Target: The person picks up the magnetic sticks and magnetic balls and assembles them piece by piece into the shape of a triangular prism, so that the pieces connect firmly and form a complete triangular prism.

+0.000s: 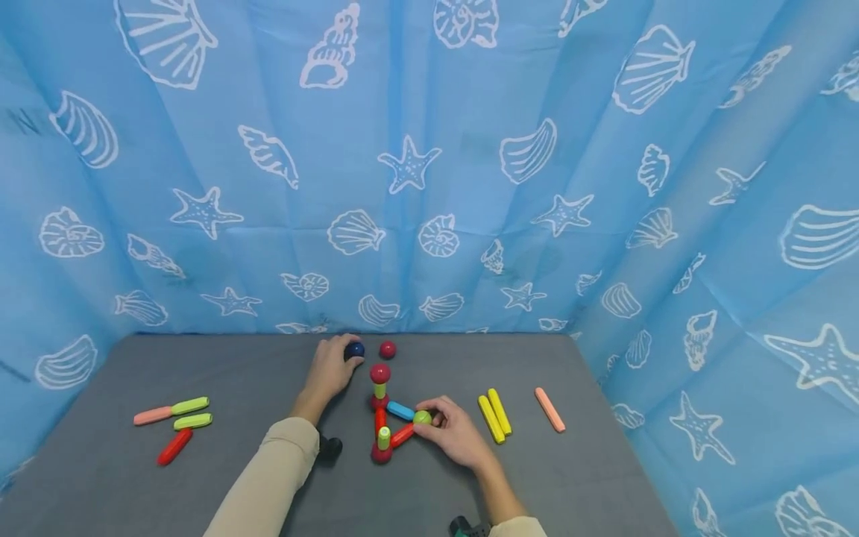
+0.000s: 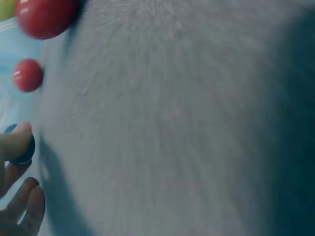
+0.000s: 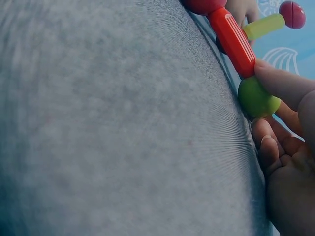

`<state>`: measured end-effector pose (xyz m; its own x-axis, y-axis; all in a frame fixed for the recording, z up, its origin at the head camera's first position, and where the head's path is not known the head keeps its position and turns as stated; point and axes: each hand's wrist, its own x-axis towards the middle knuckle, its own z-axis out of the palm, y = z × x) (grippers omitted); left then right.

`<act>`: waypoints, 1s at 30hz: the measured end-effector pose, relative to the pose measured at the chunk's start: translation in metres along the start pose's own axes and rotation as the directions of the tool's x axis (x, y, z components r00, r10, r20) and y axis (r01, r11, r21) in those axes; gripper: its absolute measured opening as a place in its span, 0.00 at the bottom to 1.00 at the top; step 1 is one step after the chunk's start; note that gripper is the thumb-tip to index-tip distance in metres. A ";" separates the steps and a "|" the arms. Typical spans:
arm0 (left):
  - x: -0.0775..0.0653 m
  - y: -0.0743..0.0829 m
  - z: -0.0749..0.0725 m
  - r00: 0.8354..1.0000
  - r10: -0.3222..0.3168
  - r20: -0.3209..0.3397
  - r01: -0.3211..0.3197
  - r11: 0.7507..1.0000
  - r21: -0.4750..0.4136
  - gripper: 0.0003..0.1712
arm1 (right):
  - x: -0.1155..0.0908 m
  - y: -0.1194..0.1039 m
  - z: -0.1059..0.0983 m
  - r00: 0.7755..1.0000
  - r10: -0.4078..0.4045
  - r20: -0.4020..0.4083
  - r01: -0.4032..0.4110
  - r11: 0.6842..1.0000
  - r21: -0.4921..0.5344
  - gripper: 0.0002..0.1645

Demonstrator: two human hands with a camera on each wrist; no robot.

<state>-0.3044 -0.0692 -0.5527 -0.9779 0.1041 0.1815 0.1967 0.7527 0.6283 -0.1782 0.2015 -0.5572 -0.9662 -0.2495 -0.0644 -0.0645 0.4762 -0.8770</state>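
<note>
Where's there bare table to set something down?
The grey table is bare behind the yellow sticks, and between the loose red stick and left sleeve. It's crowded between left hand and right hand, around the joined sticks.

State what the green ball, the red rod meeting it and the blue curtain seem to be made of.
Green ball: probably smooth plastic, given its soft sheen. Red rod: likely moulded plastic, satin; straight grooves or ridges run along it. Blue curtain: thin fabric or plastic sheeting, fairly matte; its soft folds fit either.
</note>
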 end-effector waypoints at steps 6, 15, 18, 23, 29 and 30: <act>-0.037 0.015 -0.037 0.989 -0.068 -0.130 0.038 0.974 -0.226 0.26 | -0.001 0.004 -0.001 1.000 0.016 -0.007 -0.016 1.000 -0.013 0.18; -0.132 0.064 -0.051 0.994 0.060 -0.096 -0.094 0.912 -0.400 0.23 | 0.003 0.000 0.003 1.000 0.026 -0.012 -0.027 0.999 -0.022 0.19; -0.145 0.072 -0.037 0.998 0.060 -0.030 -0.067 0.899 -0.433 0.24 | 0.002 0.000 0.002 0.999 0.029 -0.019 -0.029 0.999 -0.028 0.19; -0.152 0.074 -0.024 0.996 0.081 0.028 -0.062 0.900 -0.431 0.23 | 0.000 0.000 -0.001 1.000 0.007 -0.018 -0.008 0.999 -0.032 0.20; -0.138 0.056 -0.025 0.998 0.045 -0.037 -0.058 0.864 -0.501 0.19 | -0.001 -0.004 0.003 0.997 -0.030 -0.066 0.025 0.997 -0.069 0.21; -0.132 0.052 -0.025 0.999 0.013 -0.043 -0.033 0.867 -0.497 0.18 | -0.002 -0.007 0.005 0.993 -0.039 -0.108 0.028 0.995 -0.100 0.22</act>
<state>-0.1630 -0.0602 -0.5258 -0.9712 0.0863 0.2221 0.2382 0.3262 0.9148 -0.1746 0.1943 -0.5533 -0.9843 -0.1751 0.0212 -0.1158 0.5507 -0.8266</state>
